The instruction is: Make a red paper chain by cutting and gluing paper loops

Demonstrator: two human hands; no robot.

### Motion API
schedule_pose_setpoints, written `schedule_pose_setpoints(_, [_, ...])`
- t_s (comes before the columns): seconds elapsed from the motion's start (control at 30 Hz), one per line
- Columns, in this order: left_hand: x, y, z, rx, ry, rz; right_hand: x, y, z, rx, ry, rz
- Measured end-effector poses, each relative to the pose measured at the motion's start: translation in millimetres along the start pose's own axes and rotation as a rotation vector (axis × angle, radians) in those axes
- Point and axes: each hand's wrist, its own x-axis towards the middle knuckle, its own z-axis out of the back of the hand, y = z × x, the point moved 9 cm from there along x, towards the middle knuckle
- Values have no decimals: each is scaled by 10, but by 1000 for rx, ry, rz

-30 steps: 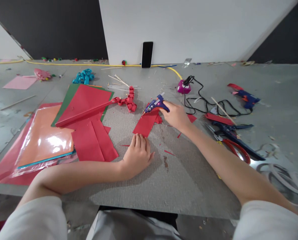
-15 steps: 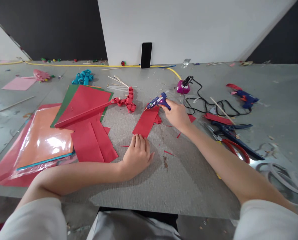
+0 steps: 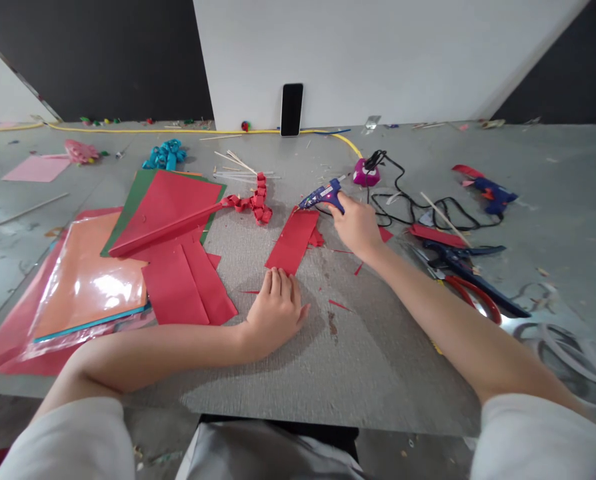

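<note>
Grey, textured tabletop [image 3: 358, 380] backed by an upright white panel [image 3: 378, 53].
Flat charcoal panel [image 3: 103, 60] adjoins the white at left; second dark panel [image 3: 563, 73] at far right. Grey, debris-flecked floor [image 3: 393, 460] visible below near table edge. Lighting: pale, even; soft-edged shadows across tabletop.

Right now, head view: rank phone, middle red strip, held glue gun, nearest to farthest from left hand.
1. Middle red strip: just ahead, at the left hand.
2. Held glue gun: ahead, rightward, in the right hand.
3. Phone: far back, against the white panel.
</note>
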Motion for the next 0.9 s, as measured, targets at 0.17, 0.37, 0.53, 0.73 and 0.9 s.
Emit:
schedule_pose_setpoints(0.17, [-1, -15, -15, 52, -20, -4, 41, -19, -36, -16, 12, -9])
schedule_pose_setpoints(0.37, [2, -26, -19, 55, -19, -13, 93, -71, -66, -14, -14, -17])
schedule_pose_setpoints(0.53, [6, -13, -29, 21, -9, -2, 161, -126, -109, 29, -45, -12])
schedule_pose_setpoints(0.73, [11, -8, -33, -19, 16, 2, 117, -216, 76, 30, -255, -80])
schedule_pose_setpoints(0.9, [8, -19, -11, 56, -18, -5, 62, -142, 146, 53, -259, -85])
